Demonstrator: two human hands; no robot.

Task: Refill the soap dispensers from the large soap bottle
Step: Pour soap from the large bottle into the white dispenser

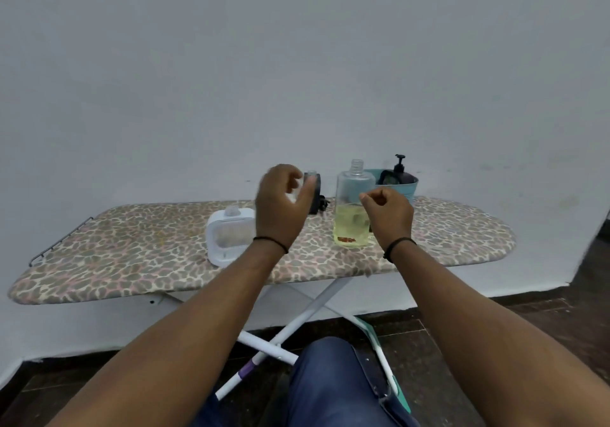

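While the large soap bottle [352, 205] is standing uncapped on the ironing board [132, 255], the right hand [389, 217] is hovering beside it, fingers curled, holding nothing. The left hand [280, 207] is blurring near a dark dispenser [313, 195]; its grip cannot be told.

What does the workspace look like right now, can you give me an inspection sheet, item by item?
Surface: ironing board with a leopard-print cover, on crossed white legs.
Job's things: large clear bottle, cap off, yellow liquid in its lower part; white dispenser, top opening uncovered; dark dispenser, partly hidden behind the left hand.
Clutter: teal basket at the back holding a black pump bottle.
Hands: left hand raised, fingers curled; right hand loosely curled beside the large bottle; whether either holds anything is unclear.
Cables: nothing seen.
Surroundings: plain white wall, dark floor.
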